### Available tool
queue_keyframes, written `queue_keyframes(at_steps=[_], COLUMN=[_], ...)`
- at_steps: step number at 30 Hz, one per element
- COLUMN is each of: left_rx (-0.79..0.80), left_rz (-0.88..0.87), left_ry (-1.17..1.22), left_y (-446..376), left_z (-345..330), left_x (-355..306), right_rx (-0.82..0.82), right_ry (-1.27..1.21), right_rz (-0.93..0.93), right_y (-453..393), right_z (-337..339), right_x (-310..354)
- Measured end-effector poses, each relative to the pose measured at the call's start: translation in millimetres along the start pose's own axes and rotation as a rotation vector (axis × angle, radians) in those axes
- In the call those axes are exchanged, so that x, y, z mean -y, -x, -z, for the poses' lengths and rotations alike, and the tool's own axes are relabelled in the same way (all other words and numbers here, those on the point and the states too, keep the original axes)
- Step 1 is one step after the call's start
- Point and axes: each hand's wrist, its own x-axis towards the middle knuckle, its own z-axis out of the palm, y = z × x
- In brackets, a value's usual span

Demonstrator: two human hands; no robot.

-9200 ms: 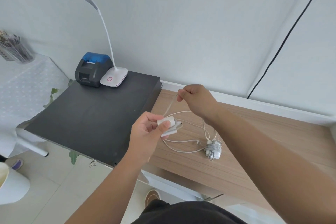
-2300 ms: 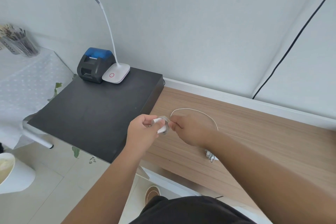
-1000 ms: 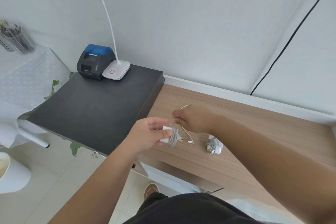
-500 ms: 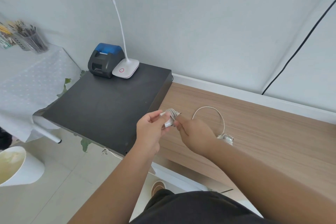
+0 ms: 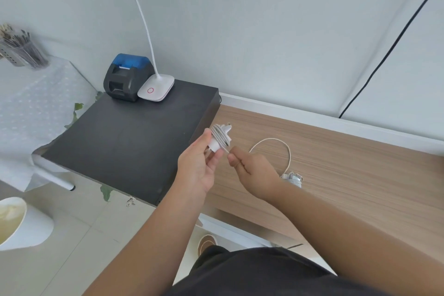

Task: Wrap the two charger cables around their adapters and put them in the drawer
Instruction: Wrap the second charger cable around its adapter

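The head view showed a white-clothed table [image 5: 31,103] at left, then a black cabinet [image 5: 125,146] carrying a printer [image 5: 126,75] and lamp [image 5: 156,87]. Above its edge, the left hand [image 5: 197,166] gripped a wound adapter [image 5: 219,138]; the right hand [image 5: 254,175] pinched its cable [image 5: 276,143] over the wooden desk [image 5: 348,163], where the second adapter [image 5: 294,178] lay.

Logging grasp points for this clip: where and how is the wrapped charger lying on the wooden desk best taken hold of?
Take the wrapped charger across its body, over the wound coils, coming from above. It lies flat on the wooden desk with its top free. The right hand hides its left side, so a grip from the right or above looks easiest.
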Motion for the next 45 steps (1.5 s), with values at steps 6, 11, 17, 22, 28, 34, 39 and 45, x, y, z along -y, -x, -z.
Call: queue_keyframes(at_steps=[6, 11, 17, 22, 28, 34, 39, 45], left_rx=[0.253, 0.273, 0.170, 0.026, -0.106, -0.106, -0.112, -0.014], left_rz=[0.044, -0.016, -0.243, -0.331, -0.242, -0.047, -0.051, -0.023], left_ry=[-0.260, -0.546, -0.940, -0.762, -0.341, -0.106, -0.046, -0.070], left_y=[-0.5, -3.6, -17.2, -23.0, -27.5, -22.0, -17.7, -11.3], left_z=[6.6, 14.8, 27.7, 27.4, 19.1, 11.2, 3.2, -3.9], left_x=[-9.6, -4.1, 9.7, 8.8, 3.3, 5.2, 12.2, 10.5], right_rx=[0.089, 0.263, 0.367, 0.291, 0.236, 0.211, 0.214, 0.219], right_ry=[0.167, 0.388, 0.433, 0.187, 0.013, -0.072, -0.048, -0.097], right_rz=[-0.030, 0.040, 0.040, -0.038, -0.042, -0.050, 0.003, -0.054], right_y=[-14.6, -41.6, -54.6, -45.4, -22.3, -16.3, -14.3, -12.7], right_z=[33.1, 52.3, 45.8, 28.2, 6.0, 2.3, 12.2, 15.7], right_x=[-25.3, -26.0, -4.6, 2.2, 4.2, -9.3, -17.0, -26.7])
